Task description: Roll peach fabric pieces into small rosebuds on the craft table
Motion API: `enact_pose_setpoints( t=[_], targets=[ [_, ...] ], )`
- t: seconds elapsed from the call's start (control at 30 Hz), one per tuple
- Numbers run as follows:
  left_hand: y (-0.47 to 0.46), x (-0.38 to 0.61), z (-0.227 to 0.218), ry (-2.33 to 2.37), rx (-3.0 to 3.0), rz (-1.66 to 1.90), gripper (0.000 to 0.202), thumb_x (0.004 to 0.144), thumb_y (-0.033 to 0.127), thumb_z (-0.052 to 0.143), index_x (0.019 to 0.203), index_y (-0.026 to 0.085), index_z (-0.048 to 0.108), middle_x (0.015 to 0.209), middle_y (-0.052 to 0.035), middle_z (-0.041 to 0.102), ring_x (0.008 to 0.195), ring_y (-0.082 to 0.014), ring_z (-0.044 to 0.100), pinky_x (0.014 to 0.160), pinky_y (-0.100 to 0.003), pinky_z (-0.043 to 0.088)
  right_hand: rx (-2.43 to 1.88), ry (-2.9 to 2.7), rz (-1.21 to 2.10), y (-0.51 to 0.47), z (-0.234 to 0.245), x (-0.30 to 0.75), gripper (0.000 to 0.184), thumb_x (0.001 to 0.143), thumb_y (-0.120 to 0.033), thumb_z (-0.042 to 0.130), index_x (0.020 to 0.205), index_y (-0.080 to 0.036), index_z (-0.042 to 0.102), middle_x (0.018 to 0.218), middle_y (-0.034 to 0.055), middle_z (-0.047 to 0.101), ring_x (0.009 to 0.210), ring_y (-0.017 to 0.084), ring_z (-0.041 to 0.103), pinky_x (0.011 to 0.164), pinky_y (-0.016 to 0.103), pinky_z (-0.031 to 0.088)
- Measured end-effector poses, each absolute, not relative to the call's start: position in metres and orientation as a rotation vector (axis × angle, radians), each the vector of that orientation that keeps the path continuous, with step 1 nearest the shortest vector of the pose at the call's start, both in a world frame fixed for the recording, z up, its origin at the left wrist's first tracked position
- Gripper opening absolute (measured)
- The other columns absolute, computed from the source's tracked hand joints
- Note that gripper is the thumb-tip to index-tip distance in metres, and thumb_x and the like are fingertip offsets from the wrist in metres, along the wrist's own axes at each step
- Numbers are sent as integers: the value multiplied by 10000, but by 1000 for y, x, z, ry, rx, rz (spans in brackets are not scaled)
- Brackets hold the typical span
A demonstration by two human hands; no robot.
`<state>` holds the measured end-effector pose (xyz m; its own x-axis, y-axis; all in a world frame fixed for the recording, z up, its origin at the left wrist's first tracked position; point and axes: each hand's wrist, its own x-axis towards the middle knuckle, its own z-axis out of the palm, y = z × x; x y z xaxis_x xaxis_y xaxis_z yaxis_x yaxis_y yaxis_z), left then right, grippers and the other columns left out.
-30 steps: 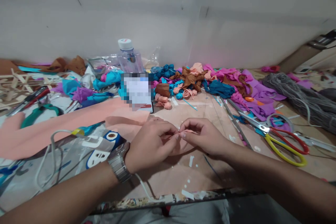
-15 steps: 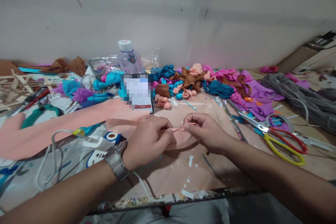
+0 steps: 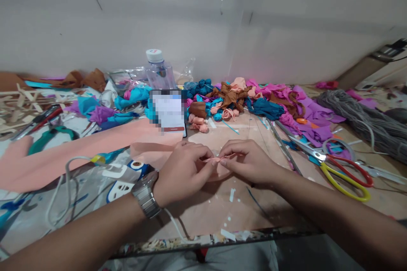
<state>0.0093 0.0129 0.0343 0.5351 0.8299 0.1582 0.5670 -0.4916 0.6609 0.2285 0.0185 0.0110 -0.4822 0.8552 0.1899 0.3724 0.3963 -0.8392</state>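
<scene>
My left hand (image 3: 186, 169), with a metal watch on its wrist, pinches the gathered edge of a peach crepe paper piece (image 3: 219, 172). From the other side my right hand (image 3: 249, 162) pinches the same edge, its fingertips almost touching the left ones. Below the fingers the paper hangs in a curve, just above the table; part of it is hidden behind the hands. A longer peach crepe sheet (image 3: 82, 148) stretches off to the left. Small rolled peach paper roses (image 3: 199, 123) lie past the hands, beside a propped phone (image 3: 173, 112).
Scissors (image 3: 337, 169) with red and yellow handles lie at the right, near a grey yarn bundle (image 3: 359, 116). Crumpled coloured paper (image 3: 235, 95) and a bottle (image 3: 159, 72) line the wall. Green-handled pliers (image 3: 52, 135) and a power strip (image 3: 121, 190) are at left.
My right hand has come left and my left hand slightly right, so the fingertips now meet on the gathered edge. The view has shifted slightly.
</scene>
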Motion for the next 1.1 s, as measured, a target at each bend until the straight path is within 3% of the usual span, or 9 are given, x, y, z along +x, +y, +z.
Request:
enact_pose_setpoints(
  t=[0.5,0.87,1.1],
  targets=[
    [12,10,33,1071,2384,632,217,956,287,553,817,196,693,773,2,707,759,-172,578,928,-404,340,-1226,-1764,1236,14,9,222,110,813,-254,689,806,-169,759,810,44,723,742,162,630,689,273,477],
    [12,7,37,1085,2331,736,226,952,346,556,859,188,688,827,-27,712,789,-181,606,808,-355,394,-1253,-1580,1355,18,8,226,112,763,-266,685,736,-158,702,706,10,634,615,117,502,552,231,371],
    [15,3,39,1153,2290,812,135,929,282,540,916,181,629,901,-38,692,828,-187,604,787,-329,439,-1234,-1416,1447,23,7,228,150,736,-297,735,736,-154,689,624,-22,565,565,100,453,535,226,331]
  ],
)
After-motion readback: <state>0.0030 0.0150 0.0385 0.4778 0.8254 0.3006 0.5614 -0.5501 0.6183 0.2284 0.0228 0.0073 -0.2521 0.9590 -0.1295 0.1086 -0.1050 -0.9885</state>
